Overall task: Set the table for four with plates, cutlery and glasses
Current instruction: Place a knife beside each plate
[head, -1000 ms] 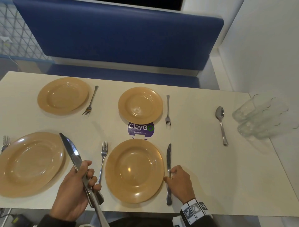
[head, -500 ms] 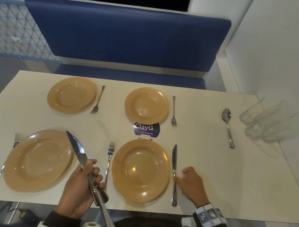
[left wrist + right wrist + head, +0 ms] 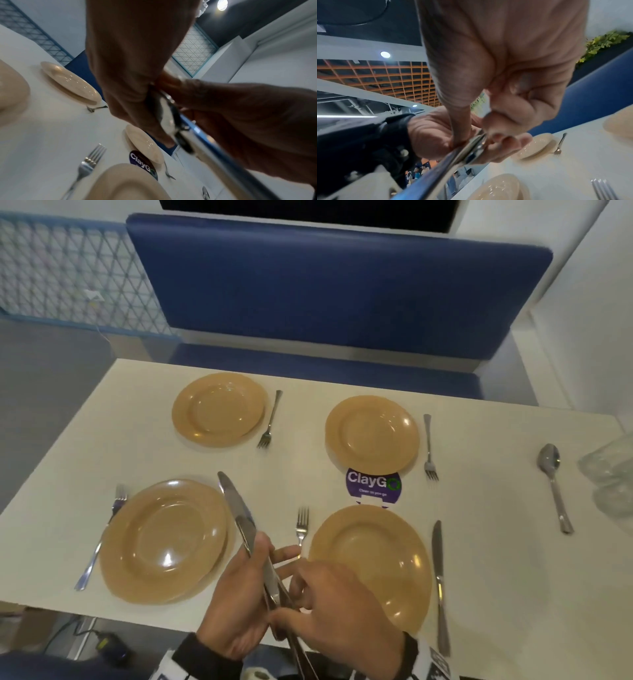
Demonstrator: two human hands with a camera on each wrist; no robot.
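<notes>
Four tan plates lie on the white table: near left [image 3: 161, 542], near right [image 3: 383, 546], far left [image 3: 219, 409], far right [image 3: 371, 434]. A fork lies by each: [image 3: 102, 539], [image 3: 301, 525], [image 3: 270, 419], [image 3: 429, 446]. One knife [image 3: 438, 577] lies right of the near right plate. My left hand [image 3: 260, 577] holds a bundle of knives [image 3: 236, 508] over the front edge, blades pointing away. My right hand [image 3: 294, 597] pinches the handles [image 3: 471, 143] in that bundle. The handles [image 3: 171, 119] sit between both palms.
A spoon [image 3: 553, 484] lies alone at the right. Clear glasses [image 3: 613, 474] lie on their sides at the right edge by the wall. A purple sticker [image 3: 373, 486] marks the table's middle. A blue bench [image 3: 325, 285] runs along the far side.
My right hand let go of the knife beside the near right plate and moved left to the bundle in my left hand. That knife stays on the table.
</notes>
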